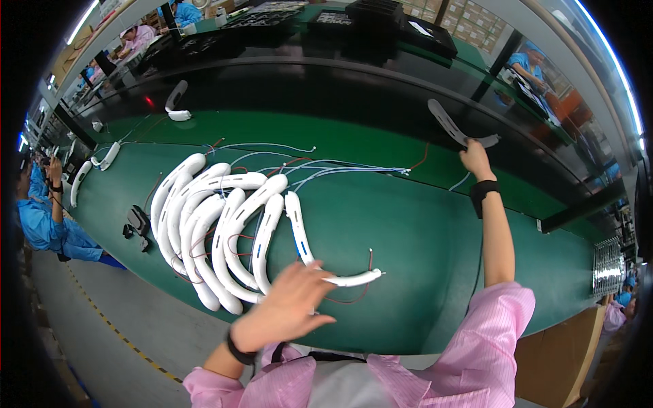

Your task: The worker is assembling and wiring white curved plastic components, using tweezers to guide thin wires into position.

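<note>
My right hand [475, 160] reaches far out to the right, its fingers closed on the bend of a curved, slotted strip [445, 122] that looks grey against the black surface behind. A thin pale cable [461, 182] shows below that hand. My left hand [289, 302] is held low over the near end of the bench, fingers stretched and thumb apart. Its fingertips overlap a white curved strip [299, 228]; whether they touch it I cannot tell. To its left lies a pile of similar white curved strips [228, 217], with red wires and pale blue cables [340, 165].
The green bench [408, 238] runs left to right, with a black belt-like surface [306, 102] behind. Another curved piece [179, 114] lies at the far left, near further white strips [81, 182]. Small black parts [138, 221] sit left of the pile. A co-worker [44, 211] is at the left.
</note>
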A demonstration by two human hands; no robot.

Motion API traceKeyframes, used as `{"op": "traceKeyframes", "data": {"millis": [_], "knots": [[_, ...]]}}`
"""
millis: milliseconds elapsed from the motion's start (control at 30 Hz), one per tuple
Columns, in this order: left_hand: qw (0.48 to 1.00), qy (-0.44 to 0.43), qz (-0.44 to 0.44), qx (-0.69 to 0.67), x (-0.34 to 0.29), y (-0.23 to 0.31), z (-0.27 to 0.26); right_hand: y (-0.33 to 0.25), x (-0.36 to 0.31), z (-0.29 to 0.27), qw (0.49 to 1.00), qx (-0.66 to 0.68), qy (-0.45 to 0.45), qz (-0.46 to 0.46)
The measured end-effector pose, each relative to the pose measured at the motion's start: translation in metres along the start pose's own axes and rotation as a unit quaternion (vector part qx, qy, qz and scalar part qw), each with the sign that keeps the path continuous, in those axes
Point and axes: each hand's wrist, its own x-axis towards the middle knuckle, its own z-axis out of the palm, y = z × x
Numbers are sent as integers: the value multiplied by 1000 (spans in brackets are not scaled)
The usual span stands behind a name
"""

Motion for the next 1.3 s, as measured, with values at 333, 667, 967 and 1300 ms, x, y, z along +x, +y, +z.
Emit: {"op": "traceKeyframes", "data": {"millis": [333,667,967,1300], "knots": [[992,-35,-46,108,13,-9,56,48,41,22,953,-250,-134,106],[991,-110,-63,30,-14,-32,3,63,69,61,984,-141,-77,78],[979,87,-148,-107,4,-21,-22,-63,-33,-98,939,204,-171,-217],[595,-151,-159,-773,74,27,13,-220,-196,-153,814,155,-207,-520]]}}
